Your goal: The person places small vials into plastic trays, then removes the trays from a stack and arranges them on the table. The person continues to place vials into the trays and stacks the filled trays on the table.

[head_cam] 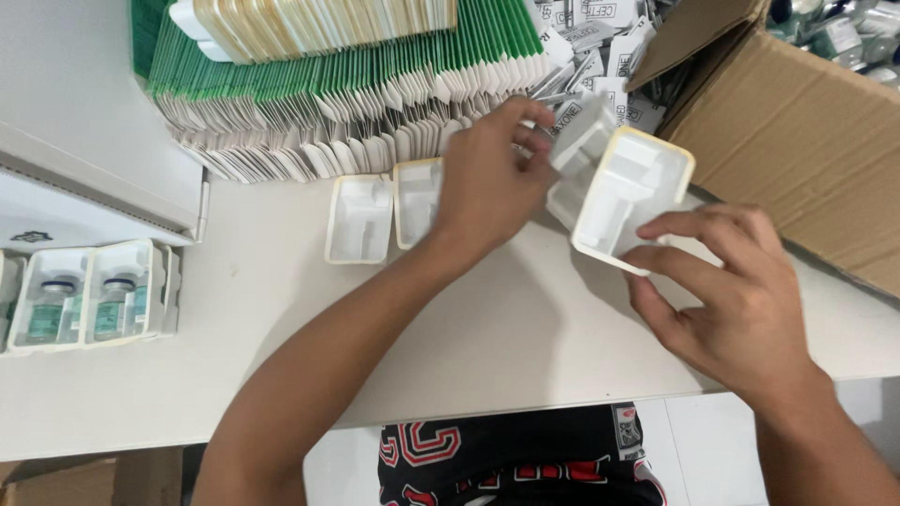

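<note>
My right hand (pixel 727 290) holds a small stack of white plastic blister trays (pixel 628 192) by its near edge, above the white table (pixel 506 337). My left hand (pixel 487 178) pinches the far tray of that stack (pixel 581 141), with the fingers closed on its rim. Two empty trays (pixel 361 217) lie side by side on the table just left of my left hand; the second (pixel 415 192) is partly hidden by it. At the far left, two trays each hold a small glass vial (pixel 52 307) with a green label.
A fanned stack of flat green-and-white cartons (pixel 337 84) spans the back of the table. Folded paper leaflets (pixel 600 47) lie behind the hands. An open cardboard box (pixel 797 141) with more vials stands at the right. A white box (pixel 84 178) sits at the left.
</note>
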